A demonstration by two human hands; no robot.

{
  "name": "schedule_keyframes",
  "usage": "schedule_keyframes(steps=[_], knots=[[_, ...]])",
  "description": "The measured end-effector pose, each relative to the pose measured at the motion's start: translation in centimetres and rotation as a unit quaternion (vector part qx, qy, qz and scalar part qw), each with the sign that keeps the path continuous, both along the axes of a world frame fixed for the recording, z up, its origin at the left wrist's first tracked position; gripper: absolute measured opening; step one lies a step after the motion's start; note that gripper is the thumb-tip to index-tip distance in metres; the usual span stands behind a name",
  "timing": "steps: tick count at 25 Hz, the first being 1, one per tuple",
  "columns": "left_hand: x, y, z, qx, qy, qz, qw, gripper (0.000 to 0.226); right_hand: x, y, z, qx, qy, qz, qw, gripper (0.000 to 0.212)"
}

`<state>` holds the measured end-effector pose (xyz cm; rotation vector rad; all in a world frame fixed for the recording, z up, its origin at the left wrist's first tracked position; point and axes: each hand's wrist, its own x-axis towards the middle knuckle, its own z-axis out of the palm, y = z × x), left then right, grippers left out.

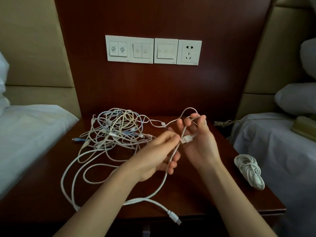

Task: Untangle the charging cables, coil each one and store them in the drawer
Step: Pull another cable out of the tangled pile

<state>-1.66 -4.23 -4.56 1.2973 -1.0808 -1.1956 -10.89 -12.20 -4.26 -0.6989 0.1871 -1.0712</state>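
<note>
On the left of the desk (47, 189) the tangle of cables (112, 132) waits unsorted. Our left hand (159, 151) closes its grip on the white cable (165, 180), pinching it just below the plug (187, 139). Our right hand (196, 139) stands with its grip apart, fingers straight and spread, one loop hung over them. We judge that we wind best by feeding slack steadily and keeping every turn the same size. At far right lies a coiled cable (249, 170), not yet stored.
</note>
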Motion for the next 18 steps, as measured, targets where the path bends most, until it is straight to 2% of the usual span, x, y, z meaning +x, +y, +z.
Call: schedule_keyframes(steps=[2,3,4,5,6,7,8,9,11,13,16,18], knots=[[0.3,0.5,0.3,0.035,0.088,-0.050,0.994,0.005,-0.7,-1.1,-0.1,0.055,-0.044,-0.011,0.997,0.018],[0.5,0.6,0.1,0.041,0.065,-0.055,0.996,0.008,-1.1,-1.5,-0.1,0.074,-0.059,-0.017,0.995,0.011],[0.7,0.6,-0.1,0.030,-0.020,-0.050,0.998,0.013,-1.4,-1.8,-0.2,0.079,-0.068,-0.020,0.994,0.019],[0.8,0.6,-0.3,-0.001,-0.159,-0.031,0.987,0.014,-1.7,-2.1,-0.4,0.078,-0.067,-0.019,0.994,0.032],[0.9,0.5,-0.5,-0.048,-0.309,-0.003,0.950,0.014,-2.0,-2.4,-0.6,0.074,-0.059,-0.019,0.995,0.036],[1.0,0.5,-0.7,-0.105,-0.435,0.027,0.894,0.015,-2.1,-2.6,-0.9,0.068,-0.045,-0.019,0.996,0.032],[0.9,0.6,-0.8,-0.150,-0.525,0.053,0.836,0.018,-2.2,-2.6,-1.0,0.060,-0.024,-0.021,0.998,0.026],[0.7,0.7,-0.7,-0.188,-0.578,0.074,0.790,0.020,-2.2,-2.5,-1.1,0.048,0.008,-0.023,0.999,0.023],[0.5,0.9,-0.3,-0.267,-0.617,0.094,0.734,0.023,-1.9,-2.2,-1.3,-0.002,0.122,-0.023,0.992,0.026],[0.7,0.6,-0.3,-0.317,-0.605,0.090,0.724,0.025,-1.5,-1.7,-1.6,-0.048,0.248,0.018,0.967,0.030],[0.9,0.4,-0.4,-0.315,-0.543,0.097,0.772,0.018,-1.2,-0.6,-1.5,-0.069,0.307,0.151,0.937,0.044],[1.4,0.4,-0.5,-0.287,-0.509,0.141,0.799,0.011,-1.2,0.2,-1.2,-0.109,0.331,0.221,0.911,0.055]])
